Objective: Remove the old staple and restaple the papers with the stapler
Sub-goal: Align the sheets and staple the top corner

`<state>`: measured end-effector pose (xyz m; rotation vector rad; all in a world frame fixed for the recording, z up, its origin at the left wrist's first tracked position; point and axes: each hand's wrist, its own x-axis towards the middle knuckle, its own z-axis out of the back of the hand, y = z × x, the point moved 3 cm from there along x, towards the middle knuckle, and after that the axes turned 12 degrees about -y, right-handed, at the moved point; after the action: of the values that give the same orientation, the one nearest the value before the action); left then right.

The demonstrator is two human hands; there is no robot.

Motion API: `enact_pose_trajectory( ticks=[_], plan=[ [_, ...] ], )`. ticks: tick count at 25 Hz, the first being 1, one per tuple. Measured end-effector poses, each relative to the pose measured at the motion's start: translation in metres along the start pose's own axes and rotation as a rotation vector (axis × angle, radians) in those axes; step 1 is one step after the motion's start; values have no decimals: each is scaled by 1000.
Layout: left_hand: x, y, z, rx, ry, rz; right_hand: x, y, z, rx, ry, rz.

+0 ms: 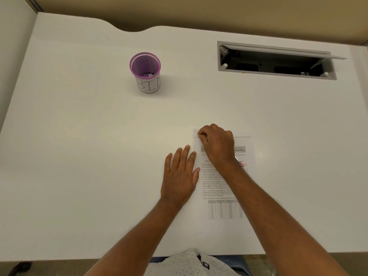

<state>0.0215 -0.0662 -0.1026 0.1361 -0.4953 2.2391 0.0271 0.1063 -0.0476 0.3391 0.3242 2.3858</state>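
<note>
A printed stack of papers (223, 196) lies on the white desk (99, 156) in front of me. My left hand (180, 176) rests flat, fingers spread, across the papers' left edge. My right hand (217, 144) is closed, its fingertips pinched down on the top left corner of the papers. A slim silver and pink tool (240, 162) sticks out beside my right wrist and seems to be held in that hand. The staple itself is hidden under my fingers. No stapler is in view.
A purple mesh cup (145, 71) labelled BIN stands at the back, left of centre, with scraps inside. An open grey cable hatch (276, 60) is set into the desk at the back right. The desk's front edge runs just above my lap.
</note>
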Motion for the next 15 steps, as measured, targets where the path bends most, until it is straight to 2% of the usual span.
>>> enact_pose_trajectory(
  ticks=[7,12,15],
  plan=[
    [0,-1,1,3,10,0,12,-15,0,93,-19,-120],
    [0,-2,3,15,22,-1,24,-19,2,35,-14,-42],
    [1,-2,4,22,20,-2,30,-23,5,73,12,-103]
  ],
)
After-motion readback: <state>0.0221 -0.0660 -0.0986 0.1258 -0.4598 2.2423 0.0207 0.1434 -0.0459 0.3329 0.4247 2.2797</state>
